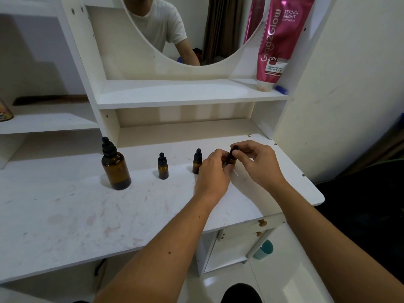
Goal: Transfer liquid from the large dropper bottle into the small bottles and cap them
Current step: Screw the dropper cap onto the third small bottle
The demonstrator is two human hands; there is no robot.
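White laminate worktop, scuffed with faint pink marks, spanning the scene from near left to far right under a white shelf unit with a round mirror. Tall magenta squeeze tube of body serum standing cap-down at the right end of the upper shelf, well apart from the work.

Large amber glass dropper bottle with black bulb cap upright at the left, capped, with only a dark band of liquid showing near its base. Right of it, a small amber bottle with black dropper cap, upright and capped. Further right, a second small amber capped bottle, upright, partly hidden behind the left hand.

Third small amber bottle held between both hands at the right, tilted slightly. Left fingers curled round its body, mostly hidden from view. Right hand above, thumb and fingertips pinching the black dropper cap.

Step in hand, judging by the grips: turning the cap on this last small bottle; tightening or loosening cannot be told, nor the fill level. Next move calls for a steady body grip, a twist of the cap about its axis, then setting the bottle upright in line with the other two.
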